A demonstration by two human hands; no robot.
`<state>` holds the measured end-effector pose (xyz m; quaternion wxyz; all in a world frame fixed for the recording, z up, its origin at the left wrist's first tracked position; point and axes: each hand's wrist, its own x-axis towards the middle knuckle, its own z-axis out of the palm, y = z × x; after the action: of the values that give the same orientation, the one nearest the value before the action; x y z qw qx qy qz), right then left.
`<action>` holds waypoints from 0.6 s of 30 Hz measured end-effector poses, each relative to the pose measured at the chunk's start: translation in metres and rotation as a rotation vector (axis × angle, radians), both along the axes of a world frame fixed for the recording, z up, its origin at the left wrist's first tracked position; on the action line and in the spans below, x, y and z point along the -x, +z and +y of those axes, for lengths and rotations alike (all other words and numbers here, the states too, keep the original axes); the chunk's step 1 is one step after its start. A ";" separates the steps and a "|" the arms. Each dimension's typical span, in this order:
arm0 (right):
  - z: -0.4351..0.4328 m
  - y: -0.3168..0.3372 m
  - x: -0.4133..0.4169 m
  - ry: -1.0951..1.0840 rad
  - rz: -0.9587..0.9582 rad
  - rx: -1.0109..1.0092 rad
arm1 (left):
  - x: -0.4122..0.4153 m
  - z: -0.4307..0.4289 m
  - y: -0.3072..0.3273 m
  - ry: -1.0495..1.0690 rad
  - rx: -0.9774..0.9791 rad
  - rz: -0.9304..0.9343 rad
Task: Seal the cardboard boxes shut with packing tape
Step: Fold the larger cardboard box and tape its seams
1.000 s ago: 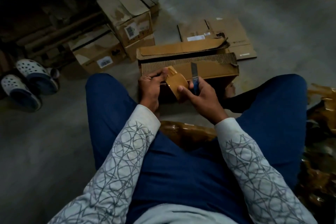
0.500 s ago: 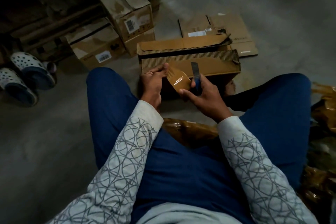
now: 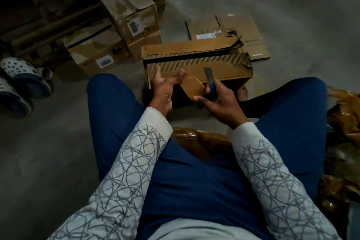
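An open-topped cardboard box [image 3: 229, 72] with ragged corrugated flaps stands on the floor between my knees. In front of it a short strip of brown packing tape [image 3: 192, 87] stretches between my hands. My left hand [image 3: 162, 91] pinches the strip's left end with its fingertips, and its index finger points up against the box's front flap. My right hand [image 3: 220, 103] grips a blue utility knife [image 3: 211, 83] with the blade pointing up, and its thumb presses the strip's right end.
Two closed labelled boxes [image 3: 130, 15] are stacked at the back left beside another [image 3: 93, 52]. Flattened cardboard [image 3: 239, 31] lies behind the open box. Sandals [image 3: 21, 78] sit at the left. Crumpled brown tape [image 3: 342, 115] lies at the right and between my legs [image 3: 196, 140].
My hands have drawn slightly apart, pulling the tape strip flatter. My left hand's fingers have spread, with the index now raised. The knife stays upright in my right hand.
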<state>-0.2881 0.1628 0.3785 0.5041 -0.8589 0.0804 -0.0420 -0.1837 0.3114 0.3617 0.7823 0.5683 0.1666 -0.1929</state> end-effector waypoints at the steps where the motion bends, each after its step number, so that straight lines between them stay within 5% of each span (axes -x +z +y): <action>1: 0.000 0.000 0.000 -0.002 -0.004 0.000 | -0.003 0.002 -0.001 -0.020 -0.010 0.004; 12: -0.004 -0.006 -0.002 0.073 0.027 0.126 | -0.006 0.005 -0.007 -0.112 -0.021 0.168; 18: -0.002 -0.005 -0.005 0.109 0.075 0.166 | -0.005 0.003 -0.012 -0.047 -0.128 0.081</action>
<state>-0.2832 0.1611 0.3731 0.4293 -0.9018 0.0484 0.0110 -0.1791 0.3139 0.3497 0.7322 0.6127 0.1968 -0.2231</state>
